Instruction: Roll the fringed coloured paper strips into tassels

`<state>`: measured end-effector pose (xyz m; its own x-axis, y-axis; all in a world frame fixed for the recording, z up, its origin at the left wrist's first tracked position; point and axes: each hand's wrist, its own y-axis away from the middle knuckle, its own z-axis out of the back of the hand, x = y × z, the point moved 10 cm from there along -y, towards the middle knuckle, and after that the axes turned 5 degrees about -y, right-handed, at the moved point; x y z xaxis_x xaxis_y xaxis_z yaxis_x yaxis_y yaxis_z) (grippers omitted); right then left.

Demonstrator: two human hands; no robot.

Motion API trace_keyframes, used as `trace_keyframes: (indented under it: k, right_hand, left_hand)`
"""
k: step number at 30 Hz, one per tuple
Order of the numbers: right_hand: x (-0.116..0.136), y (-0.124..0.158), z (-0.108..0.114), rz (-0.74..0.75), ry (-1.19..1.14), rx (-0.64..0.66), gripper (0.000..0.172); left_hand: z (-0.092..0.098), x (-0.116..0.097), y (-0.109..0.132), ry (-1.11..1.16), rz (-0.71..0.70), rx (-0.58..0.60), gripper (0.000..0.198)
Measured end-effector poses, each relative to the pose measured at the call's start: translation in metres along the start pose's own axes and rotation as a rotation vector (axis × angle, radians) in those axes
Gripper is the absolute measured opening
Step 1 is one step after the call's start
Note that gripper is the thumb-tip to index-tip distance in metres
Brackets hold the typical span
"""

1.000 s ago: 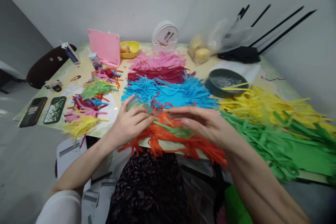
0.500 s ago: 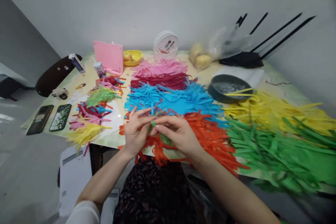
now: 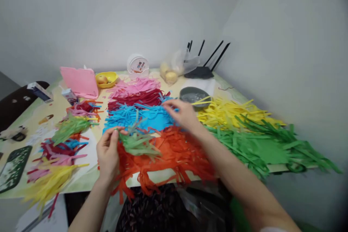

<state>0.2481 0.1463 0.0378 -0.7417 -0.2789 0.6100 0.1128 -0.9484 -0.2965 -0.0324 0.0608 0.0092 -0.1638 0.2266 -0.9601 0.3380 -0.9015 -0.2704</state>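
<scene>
My left hand (image 3: 109,150) pinches the end of a light green fringed tassel (image 3: 138,144), whose strips fan out to the right over the orange fringed strips (image 3: 176,148). Over the right part of the blue fringed strips (image 3: 154,119) is my right hand (image 3: 181,113), fingers bent together; whether it has hold of a strip is too small to tell. Dark red strips (image 3: 136,98) and pink strips (image 3: 138,85) lie behind the blue ones. Several finished-looking tassels, among them a yellow one (image 3: 51,183) and a green one (image 3: 71,128), lie at the left.
To the right are yellow strips (image 3: 233,112), green strips (image 3: 261,148) and a dark round bowl (image 3: 194,96). A pink stand (image 3: 81,82), yellow dish (image 3: 111,79), white round box (image 3: 138,66), bagged yellow items (image 3: 171,77) and black router (image 3: 199,72) stand at the back. A phone (image 3: 15,168) lies left.
My hands have parted: the left holds the green tassel farther left, while the right has moved away over the blue strips. The camera view has swung to the right.
</scene>
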Motion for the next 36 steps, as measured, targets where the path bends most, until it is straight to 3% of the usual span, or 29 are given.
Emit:
trace_keyframes:
  k: [2, 4, 8, 13, 19, 22, 25, 28, 30, 33, 35, 36]
  right_hand:
    - [-0.066, -0.036, 0.029, -0.166, 0.127, -0.046, 0.03]
    - [-0.124, -0.062, 0.044, -0.304, 0.223, -0.025, 0.032]
    - [-0.196, -0.083, 0.028, -0.476, 0.352, 0.104, 0.033]
    - [-0.23, -0.092, -0.003, -0.548, 0.431, 0.199, 0.039]
    - [-0.238, -0.092, -0.01, -0.544, 0.448, 0.22, 0.039]
    - [-0.227, -0.085, -0.002, -0.519, 0.42, 0.182, 0.036]
    - [-0.207, -0.082, 0.022, -0.483, 0.351, 0.071, 0.018]
    - [-0.168, -0.074, 0.056, -0.422, 0.247, -0.128, 0.022]
    - [-0.127, -0.058, 0.064, -0.336, 0.13, -0.227, 0.031]
    - [-0.04, -0.015, 0.042, -0.088, -0.151, -0.241, 0.025]
    - [0.025, 0.02, 0.009, 0.145, -0.466, -0.128, 0.014]
    - [0.048, 0.037, -0.007, 0.183, -0.576, -0.075, 0.011]
  left_hand:
    - [0.004, 0.003, -0.006, 0.038, 0.025, -0.011, 0.022]
    - [0.001, 0.002, -0.009, 0.004, 0.036, 0.028, 0.024]
    - [-0.01, 0.001, -0.01, -0.169, 0.047, 0.094, 0.033]
    - [-0.021, 0.011, -0.016, -0.269, 0.075, 0.14, 0.033]
    - [-0.038, 0.01, -0.015, -0.262, 0.041, 0.234, 0.031]
    - [-0.039, 0.009, -0.012, -0.19, 0.078, 0.235, 0.026]
    - [-0.037, 0.006, -0.011, -0.136, 0.085, 0.223, 0.018]
    - [-0.032, 0.004, -0.009, -0.131, 0.065, 0.199, 0.016]
    - [-0.03, 0.002, -0.006, -0.123, 0.056, 0.181, 0.016]
    - [-0.029, -0.001, 0.0, -0.099, 0.057, 0.168, 0.015]
    - [-0.029, -0.005, 0.007, -0.096, 0.056, 0.173, 0.014]
    - [-0.028, -0.007, 0.011, -0.102, 0.052, 0.178, 0.014]
